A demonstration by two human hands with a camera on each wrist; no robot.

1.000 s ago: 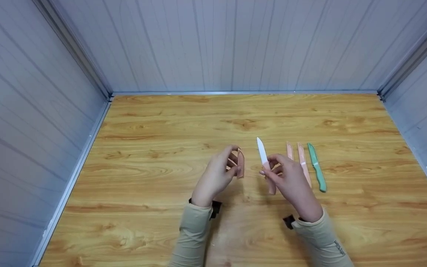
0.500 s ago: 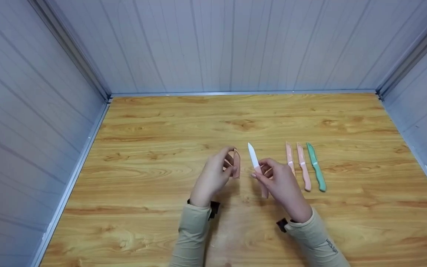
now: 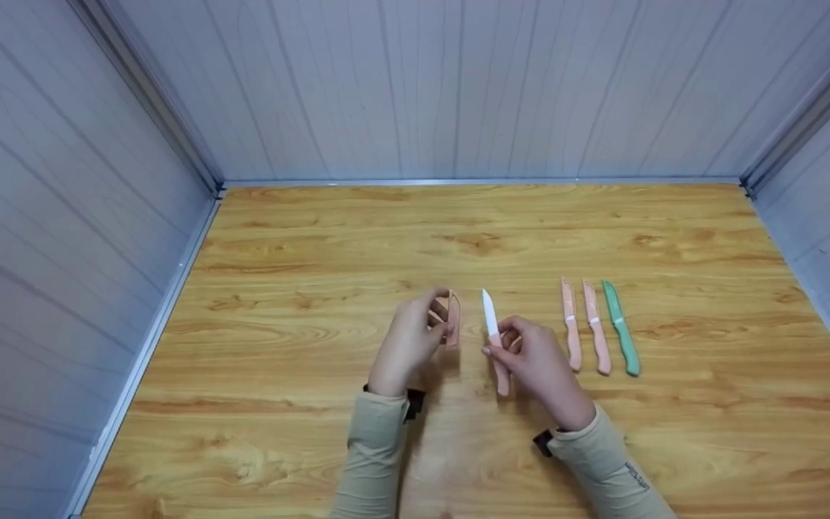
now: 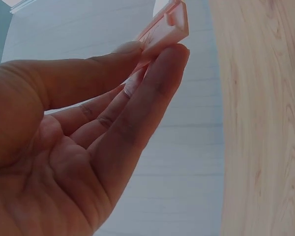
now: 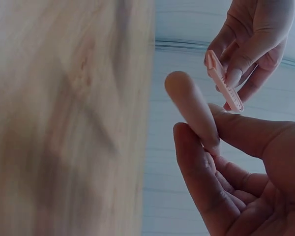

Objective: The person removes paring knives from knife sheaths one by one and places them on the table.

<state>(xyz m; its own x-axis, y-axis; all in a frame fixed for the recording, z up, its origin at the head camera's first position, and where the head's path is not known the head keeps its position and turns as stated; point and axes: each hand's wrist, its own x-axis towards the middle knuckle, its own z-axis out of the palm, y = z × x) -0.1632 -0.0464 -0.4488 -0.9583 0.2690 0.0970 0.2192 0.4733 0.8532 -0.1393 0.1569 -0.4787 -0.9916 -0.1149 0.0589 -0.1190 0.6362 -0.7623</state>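
Observation:
In the head view my left hand [image 3: 406, 337] pinches a pink knife sheath [image 3: 454, 318] between thumb and fingers, held upright above the table. The left wrist view shows the end of this sheath [image 4: 168, 27] past the thumb tip. My right hand [image 3: 536, 359] pinches a knife [image 3: 500, 367] by its pink handle, the bare white blade pointing away from me. Sheath and blade are apart, with a small gap between them. In the right wrist view the knife's handle [image 5: 191, 105] stands out between thumb and finger, and its blade is hidden there.
To the right of my right hand lie two pink sheathed knives [image 3: 571, 324] [image 3: 596, 328] and a green sheathed knife [image 3: 622, 328], side by side on the wooden table [image 3: 300, 252]. Pale panel walls [image 3: 422, 86] enclose the table at the back and sides.
My right hand has moved left and a little toward me with the knife, closer to the sheath. The left hand has shifted slightly left. The pink knives on the table are now fully uncovered.

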